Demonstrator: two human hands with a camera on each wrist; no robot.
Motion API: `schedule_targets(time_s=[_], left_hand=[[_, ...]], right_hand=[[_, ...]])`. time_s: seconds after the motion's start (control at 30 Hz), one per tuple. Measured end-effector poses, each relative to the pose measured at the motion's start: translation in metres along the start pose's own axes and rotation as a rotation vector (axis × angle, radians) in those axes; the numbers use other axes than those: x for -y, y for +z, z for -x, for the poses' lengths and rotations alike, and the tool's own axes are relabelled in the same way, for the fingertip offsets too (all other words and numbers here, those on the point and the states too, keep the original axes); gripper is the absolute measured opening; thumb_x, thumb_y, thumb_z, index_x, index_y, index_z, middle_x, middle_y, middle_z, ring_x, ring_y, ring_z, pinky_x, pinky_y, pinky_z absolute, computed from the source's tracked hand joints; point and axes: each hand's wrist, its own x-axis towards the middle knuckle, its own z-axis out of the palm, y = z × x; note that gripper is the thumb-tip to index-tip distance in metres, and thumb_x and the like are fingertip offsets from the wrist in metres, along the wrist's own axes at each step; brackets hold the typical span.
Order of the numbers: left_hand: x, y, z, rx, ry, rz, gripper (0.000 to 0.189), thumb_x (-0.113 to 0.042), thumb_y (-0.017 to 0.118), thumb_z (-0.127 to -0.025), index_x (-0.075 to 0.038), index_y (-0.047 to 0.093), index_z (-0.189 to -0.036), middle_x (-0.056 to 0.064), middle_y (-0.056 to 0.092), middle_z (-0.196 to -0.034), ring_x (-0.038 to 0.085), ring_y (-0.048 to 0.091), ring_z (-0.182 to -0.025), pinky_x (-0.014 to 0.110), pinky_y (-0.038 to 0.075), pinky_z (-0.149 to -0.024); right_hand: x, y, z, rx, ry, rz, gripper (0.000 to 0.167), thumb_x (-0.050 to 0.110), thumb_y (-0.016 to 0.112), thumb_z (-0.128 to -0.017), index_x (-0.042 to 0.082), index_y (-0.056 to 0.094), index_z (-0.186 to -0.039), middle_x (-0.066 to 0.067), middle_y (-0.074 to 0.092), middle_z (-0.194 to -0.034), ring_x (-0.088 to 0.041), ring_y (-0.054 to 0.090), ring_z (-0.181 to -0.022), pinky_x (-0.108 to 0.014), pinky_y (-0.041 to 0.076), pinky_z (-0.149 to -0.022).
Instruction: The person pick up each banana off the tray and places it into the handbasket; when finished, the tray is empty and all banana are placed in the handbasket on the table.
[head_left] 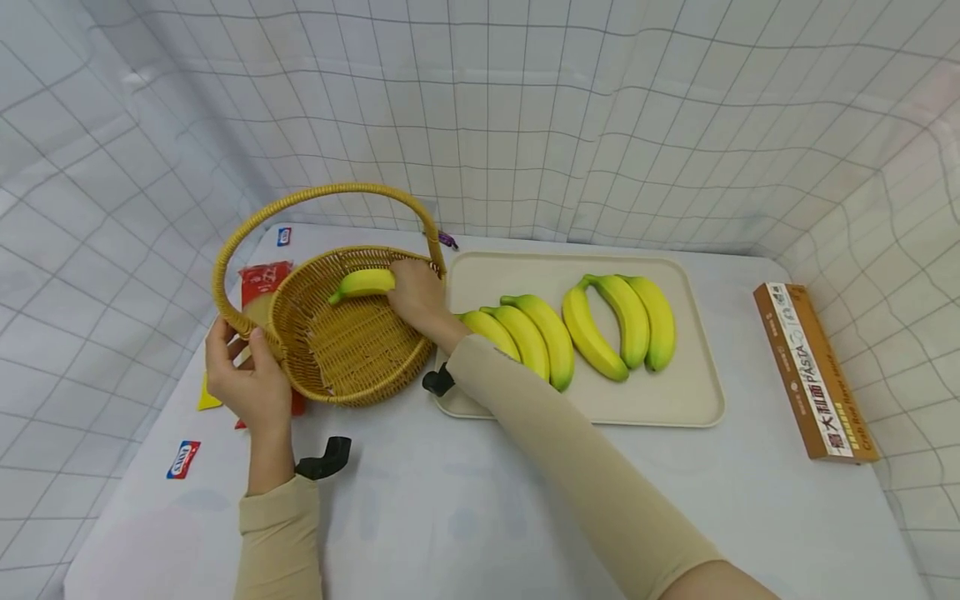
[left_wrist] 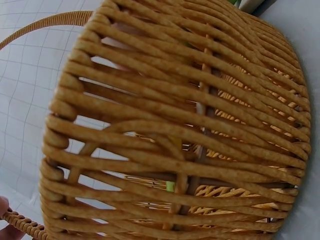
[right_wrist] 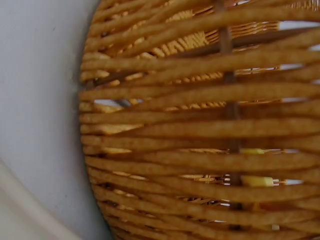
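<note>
A wicker basket [head_left: 360, 395] with a tall hoop handle [head_left: 330, 192] stands at the left of the table. My left hand [head_left: 251, 379] grips the foot of that handle on the basket's left side; in the left wrist view its fingers [left_wrist: 4, 206] show at the handle's edge. Reaching over the right rim, my right hand [head_left: 418, 296] holds a yellow banana [head_left: 366, 282] by its right end, inside the basket near the back wall. The fingers of this hand are mostly hidden. Both wrist views are filled by basket weave [left_wrist: 175, 125].
Right of the basket, a cream tray [head_left: 652, 408] bears two groups of bananas [head_left: 551, 337], partly behind my right forearm. A brown pasta box [head_left: 817, 375] lies at the far right. Red packaging [head_left: 264, 275] sits behind the basket's left side, and a small packet [head_left: 183, 460] lies front left.
</note>
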Motion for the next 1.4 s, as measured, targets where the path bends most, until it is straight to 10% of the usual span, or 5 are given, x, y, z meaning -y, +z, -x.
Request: schedule_targets(time_s=[0.6, 0.9, 1.4], left_hand=[[0.002, 0.006, 0.002, 0.009, 0.019, 0.003, 0.032, -0.017, 0.059, -0.097, -0.018, 0.063, -0.128, -0.01, 0.065, -0.115, 0.004, 0.059, -0.096, 0.011, 0.05, -0.079], [-0.018, 0.006, 0.009, -0.022, -0.011, 0.016, 0.03, -0.013, 0.057, -0.097, -0.015, 0.064, -0.126, -0.018, 0.062, -0.109, 0.002, 0.058, -0.094, 0.011, 0.049, -0.079], [0.006, 0.003, 0.001, -0.019, 0.026, 0.029, 0.029, -0.017, 0.058, -0.097, -0.019, 0.065, -0.125, -0.018, 0.062, -0.11, 0.005, 0.059, -0.097, 0.014, 0.05, -0.079]], right_hand=[[-0.006, -0.002, 0.001, 0.016, 0.051, -0.001, 0.009, 0.012, 0.061, -0.094, 0.01, 0.068, -0.099, -0.004, 0.069, -0.095, -0.012, 0.055, -0.074, -0.023, 0.039, -0.058], [-0.007, -0.007, 0.006, 0.02, -0.003, -0.135, 0.047, 0.026, 0.067, -0.092, 0.012, 0.058, -0.136, -0.001, 0.063, -0.134, -0.017, 0.06, -0.119, -0.027, 0.049, -0.098], [-0.057, -0.067, 0.085, -0.143, -0.162, -0.334, 0.056, 0.027, 0.073, -0.088, 0.006, 0.056, -0.137, -0.01, 0.06, -0.137, -0.024, 0.058, -0.124, -0.035, 0.045, -0.106]])
